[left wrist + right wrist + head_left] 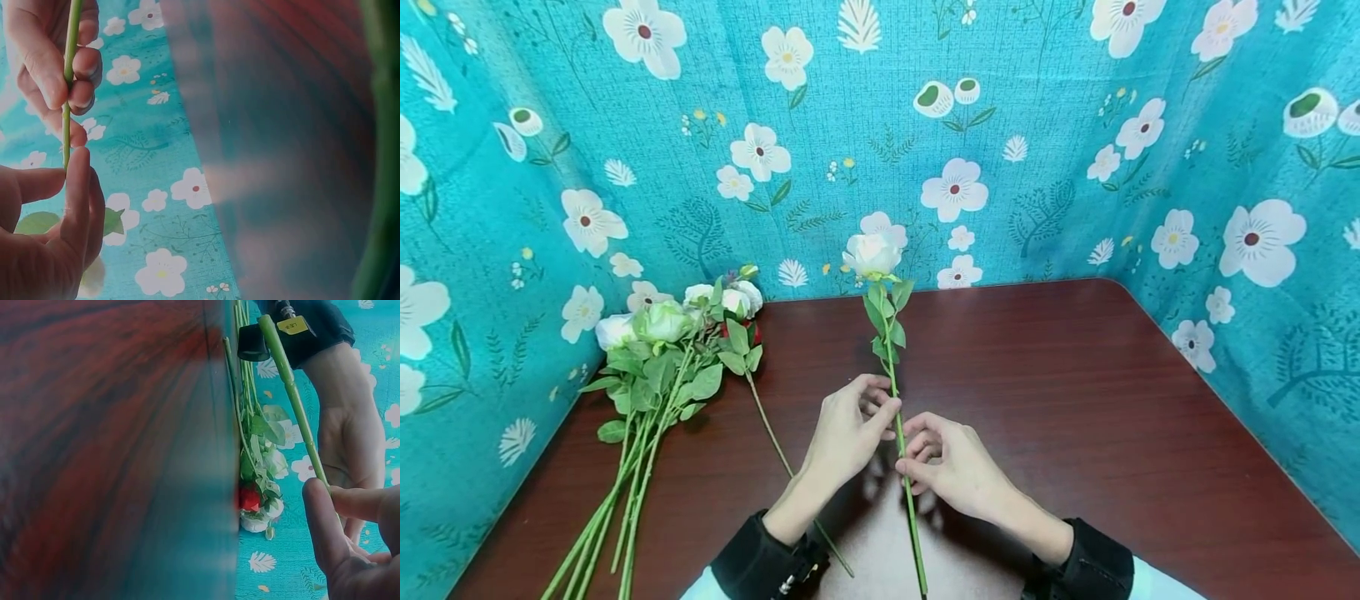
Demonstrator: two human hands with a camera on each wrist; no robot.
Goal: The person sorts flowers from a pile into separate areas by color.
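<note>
rose held upright at frame centre, stem pinched between both hands | left hand pinched on stem, slightly higher | right hand pinched on stem just below | bunch laid at left on table

Both forearms enter from the bottom edge of the head view in dark sleeves and angle toward each other near the lower middle of the frame. The left hand sits slightly higher, its fingers curled with thumb and forefinger pinching together. The right hand lies just beside it to the right and a little lower, its fingers also curled into a pinch. The two hands are close, nearly touching.
</note>
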